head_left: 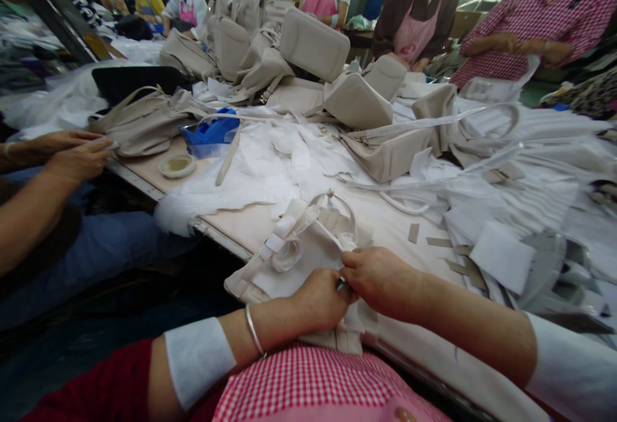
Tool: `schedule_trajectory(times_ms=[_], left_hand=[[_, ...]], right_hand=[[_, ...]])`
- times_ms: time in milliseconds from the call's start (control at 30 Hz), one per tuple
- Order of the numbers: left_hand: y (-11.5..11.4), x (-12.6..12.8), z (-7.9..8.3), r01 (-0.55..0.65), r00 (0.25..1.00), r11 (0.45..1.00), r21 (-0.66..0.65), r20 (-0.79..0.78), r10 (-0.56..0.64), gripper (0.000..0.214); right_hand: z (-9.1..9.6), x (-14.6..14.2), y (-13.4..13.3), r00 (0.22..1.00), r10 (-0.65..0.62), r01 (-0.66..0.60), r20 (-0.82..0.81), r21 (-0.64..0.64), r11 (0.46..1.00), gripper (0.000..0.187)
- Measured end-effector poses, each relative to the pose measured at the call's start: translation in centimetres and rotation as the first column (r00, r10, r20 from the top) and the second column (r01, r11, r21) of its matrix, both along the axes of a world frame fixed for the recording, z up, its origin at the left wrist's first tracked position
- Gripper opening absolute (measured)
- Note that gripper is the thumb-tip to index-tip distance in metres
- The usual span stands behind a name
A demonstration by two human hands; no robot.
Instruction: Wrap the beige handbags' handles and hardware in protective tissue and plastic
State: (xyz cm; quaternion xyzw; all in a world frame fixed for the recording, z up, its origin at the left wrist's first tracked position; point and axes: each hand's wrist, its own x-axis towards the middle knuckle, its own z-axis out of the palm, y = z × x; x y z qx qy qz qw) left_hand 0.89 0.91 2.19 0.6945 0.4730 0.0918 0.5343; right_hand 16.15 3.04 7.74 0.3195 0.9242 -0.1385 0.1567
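A light beige handbag lies on the near edge of the table, its round handle standing up and white wrapping on its fittings. My left hand is closed at the bag's near side. A small dark piece shows at its fingertips; its kind cannot be made out. My right hand meets it there, with thumb and fingers pinched at the bag's edge beside some white wrapping. The exact spot between the two hands is partly hidden by the fingers.
Beige handbags are heaped at the back. White paper sheets and grey scraps lie right. A blue tape dispenser and a tape roll sit left, near a co-worker's hands. Other people stand across the table.
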Motion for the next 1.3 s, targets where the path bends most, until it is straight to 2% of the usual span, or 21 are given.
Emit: schedule_trajectory(times_ms=[167,367,533,667,767,833,900,967,1033,1133,1300], left_hand=[[0.1,0.0,0.2,0.013,1.000,1.000,0.017,-0.008,-0.013,0.030],[0.2,0.0,0.4,-0.052,0.999,0.998,-0.016,0.001,0.052,0.029],[0.2,-0.2,0.4,-0.052,0.997,0.995,-0.085,0.046,0.056,0.026],[0.2,-0.3,0.3,-0.040,0.994,0.988,-0.148,0.097,0.055,0.025],[0.3,-0.4,0.4,-0.032,0.990,0.979,-0.203,0.131,0.060,0.022],[0.4,-0.4,0.5,-0.039,0.983,0.968,-0.249,0.166,0.082,0.022],[0.3,-0.4,0.6,-0.063,0.968,0.946,-0.318,0.210,0.135,0.024],[0.2,-0.3,0.6,-0.086,0.955,0.923,-0.375,0.232,0.184,0.031],[0.1,-0.2,0.6,-0.100,0.953,0.921,-0.378,0.228,0.198,0.040],[0.1,-0.3,0.4,-0.094,0.960,0.927,-0.364,0.214,0.181,0.045],[0.3,-0.3,1.0,-0.082,0.962,0.922,-0.377,0.211,0.173,0.040]], right_hand=[[-0.1,0.0,-0.8,0.995,-0.101,0.101,-0.019,0.017,0.995,0.018],[-0.4,1.0,-2.2,0.974,-0.172,0.170,-0.145,-0.026,0.985,0.023],[-1.0,1.7,-4.3,0.942,-0.225,0.250,-0.249,0.072,0.966,0.030],[-2.8,2.2,-5.4,0.919,-0.202,0.273,-0.338,0.179,0.945,0.047],[-4.3,2.5,-6.0,0.890,-0.161,0.303,-0.426,0.288,0.908,0.060],[-4.8,2.7,-6.3,0.870,-0.133,0.325,-0.475,0.347,0.880,0.057],[-5.0,2.7,-6.5,0.847,-0.116,0.352,-0.518,0.385,0.853,0.047],[-5.1,2.8,-6.6,0.824,-0.121,0.385,-0.554,0.390,0.836,0.033],[-5.3,2.9,-6.7,0.796,-0.139,0.424,-0.589,0.377,0.823,0.025],[-5.5,3.1,-6.7,0.747,-0.154,0.472,-0.647,0.352,0.808,0.022],[-6.0,3.3,-7.2,0.653,-0.241,0.585,-0.717,0.277,0.762,0.030]])
